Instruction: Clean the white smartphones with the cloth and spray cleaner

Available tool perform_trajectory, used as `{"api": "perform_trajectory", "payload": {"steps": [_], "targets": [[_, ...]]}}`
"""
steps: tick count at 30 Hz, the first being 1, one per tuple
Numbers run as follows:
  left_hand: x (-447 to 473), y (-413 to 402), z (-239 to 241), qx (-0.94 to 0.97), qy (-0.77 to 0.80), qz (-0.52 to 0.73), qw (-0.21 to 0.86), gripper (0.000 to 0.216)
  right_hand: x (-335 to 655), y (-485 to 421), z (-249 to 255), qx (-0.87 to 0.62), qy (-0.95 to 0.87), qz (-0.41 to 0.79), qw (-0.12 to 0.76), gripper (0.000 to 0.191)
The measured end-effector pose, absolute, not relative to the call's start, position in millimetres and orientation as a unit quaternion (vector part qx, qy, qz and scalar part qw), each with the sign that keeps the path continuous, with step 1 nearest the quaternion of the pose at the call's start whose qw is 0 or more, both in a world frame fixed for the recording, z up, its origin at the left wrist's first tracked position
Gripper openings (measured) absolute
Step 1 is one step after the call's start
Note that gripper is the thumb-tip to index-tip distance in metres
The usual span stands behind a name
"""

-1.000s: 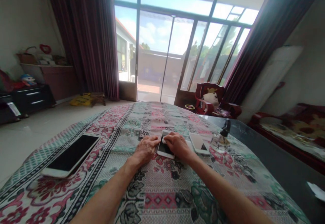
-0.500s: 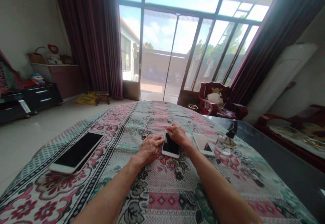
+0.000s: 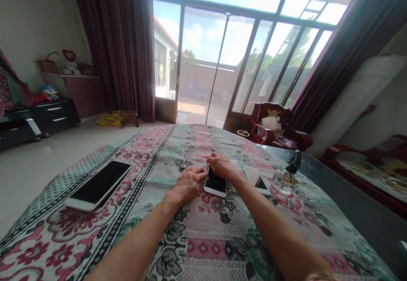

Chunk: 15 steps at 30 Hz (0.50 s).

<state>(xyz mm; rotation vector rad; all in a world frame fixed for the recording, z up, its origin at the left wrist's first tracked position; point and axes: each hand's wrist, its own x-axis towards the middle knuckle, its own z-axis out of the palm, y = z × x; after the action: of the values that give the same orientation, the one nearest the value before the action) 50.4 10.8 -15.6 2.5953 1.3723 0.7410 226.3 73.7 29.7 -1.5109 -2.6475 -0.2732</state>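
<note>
A white-framed smartphone (image 3: 216, 185) with a dark screen lies face up on the patterned cloth in front of me. My left hand (image 3: 190, 182) rests on the cloth at its left side, fingertips together against the phone's edge. Over its upper end bends my right hand (image 3: 221, 165), fingers pinched at the top left corner; what is between them is hidden. Just to the right lies a white, flat phone-like object (image 3: 261, 183) with a bright, reflecting surface. A larger dark-screened phone (image 3: 100, 185) lies at the left, slightly raised off the cloth.
The floral cloth (image 3: 203, 247) covers a rounded table. A clear glass object (image 3: 284, 182) with a black part (image 3: 294, 161) stands at the right. Beyond are a dark tabletop (image 3: 337, 196), a red wooden chair (image 3: 270, 122), a yellow bag (image 3: 110, 119) and glass doors (image 3: 203, 68).
The view has shifted slightly. My right fingers stay bent at the phone's upper left corner, and my left hand keeps its place beside it. The phones remain where they were on the cloth.
</note>
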Motion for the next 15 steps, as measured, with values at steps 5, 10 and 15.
{"api": "perform_trajectory", "payload": {"steps": [5, 10, 15], "targets": [[51.1, 7.4, -13.2, 0.853, 0.461, 0.239, 0.054, 0.033, 223.3, 53.5, 34.8, -0.487, -0.867, -0.104, 0.020, 0.024], [51.9, 5.1, -9.1, 0.845, 0.456, 0.268, 0.071, 0.033, 224.4, 36.3, 28.1, -0.482, -0.869, -0.104, 0.049, 0.025], [46.8, 5.4, -4.0, 0.825, 0.453, 0.308, 0.141, 0.027, 229.3, 30.9, 22.7, -0.482, -0.868, -0.068, 0.099, 0.028]]}}
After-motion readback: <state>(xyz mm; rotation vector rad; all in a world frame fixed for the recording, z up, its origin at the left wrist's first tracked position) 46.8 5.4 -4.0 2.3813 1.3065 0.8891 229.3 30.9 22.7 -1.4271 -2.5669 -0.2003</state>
